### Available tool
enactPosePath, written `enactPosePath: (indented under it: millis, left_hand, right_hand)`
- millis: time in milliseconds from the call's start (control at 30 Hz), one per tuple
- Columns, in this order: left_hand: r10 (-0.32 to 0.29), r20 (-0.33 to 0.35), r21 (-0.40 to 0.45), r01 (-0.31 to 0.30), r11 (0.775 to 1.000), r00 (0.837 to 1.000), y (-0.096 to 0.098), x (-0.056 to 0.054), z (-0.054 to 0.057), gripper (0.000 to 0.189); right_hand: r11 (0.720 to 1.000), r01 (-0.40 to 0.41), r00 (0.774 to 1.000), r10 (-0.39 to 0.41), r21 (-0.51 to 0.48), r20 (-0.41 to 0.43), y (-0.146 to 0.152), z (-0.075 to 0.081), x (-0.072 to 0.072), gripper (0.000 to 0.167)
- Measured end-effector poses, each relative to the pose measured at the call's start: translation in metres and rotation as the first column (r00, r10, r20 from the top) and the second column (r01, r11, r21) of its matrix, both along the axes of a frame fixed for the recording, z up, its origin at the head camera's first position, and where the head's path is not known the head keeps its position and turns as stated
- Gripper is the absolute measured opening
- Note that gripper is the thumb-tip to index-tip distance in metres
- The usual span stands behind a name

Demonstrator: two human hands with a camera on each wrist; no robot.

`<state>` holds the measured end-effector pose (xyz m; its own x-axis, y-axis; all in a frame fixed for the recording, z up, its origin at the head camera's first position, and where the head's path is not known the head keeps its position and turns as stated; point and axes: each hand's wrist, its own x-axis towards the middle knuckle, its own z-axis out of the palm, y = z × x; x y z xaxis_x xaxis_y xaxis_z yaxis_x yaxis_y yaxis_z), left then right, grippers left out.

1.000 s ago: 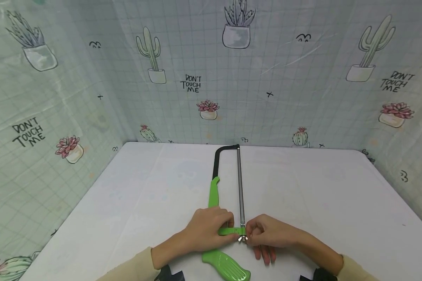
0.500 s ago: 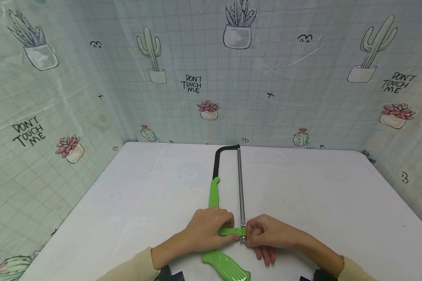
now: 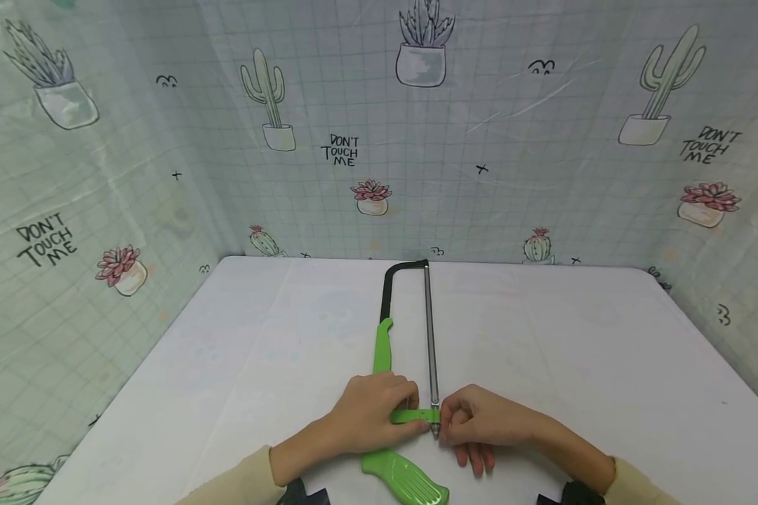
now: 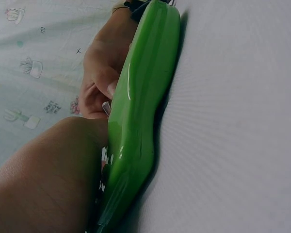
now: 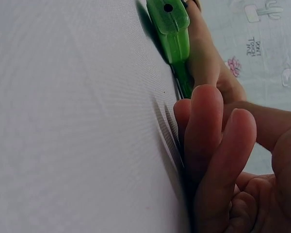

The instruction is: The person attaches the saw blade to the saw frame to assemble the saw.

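Observation:
A hacksaw with a green handle (image 3: 407,477) lies on the white table, its black front frame (image 3: 387,294) pointing away and its blade (image 3: 429,330) on the right. My left hand (image 3: 375,410) grips the green frame, with thumb and fingers at the short green crosspiece (image 3: 410,416). At the blade's near end sits a small metal wing nut (image 3: 435,432). My right hand (image 3: 486,417) pinches it between thumb and index finger, the other fingers (image 5: 206,121) hanging loosely below. In the left wrist view the handle hides most of the left fingers.
The white table (image 3: 575,337) spreads out on both sides of the hacksaw. A cloth curtain (image 3: 480,105) printed with cacti hangs behind the table and along its sides.
The wing nut has turned: its wings stood out sideways a second ago and now show edge-on. Both hands and the hacksaw stay nearly in place.

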<state>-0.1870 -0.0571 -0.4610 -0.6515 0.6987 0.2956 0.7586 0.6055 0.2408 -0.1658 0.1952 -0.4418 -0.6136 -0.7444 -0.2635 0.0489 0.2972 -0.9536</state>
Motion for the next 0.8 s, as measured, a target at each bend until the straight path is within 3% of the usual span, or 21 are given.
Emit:
enactPosePath:
  millis: [333, 800]
  left_hand:
    - [-0.008, -0.003, 0.003, 0.008, 1.000, 1.000, -0.0008, -0.0015, -0.0002, 0.028]
    - [-0.003, 0.006, -0.009, 0.003, 1.000, 1.000, -0.0002, -0.0017, -0.0001, 0.027]
  right_hand:
    - [1.000, 0.022, 1.000, -0.022, 0.021, -0.001, -0.0017, -0.0002, -0.0014, 0.027]
    - [1.000, 0.004, 1.000, -0.004, 0.019, 0.001, 0.0002, 0.0017, -0.0020, 0.007]
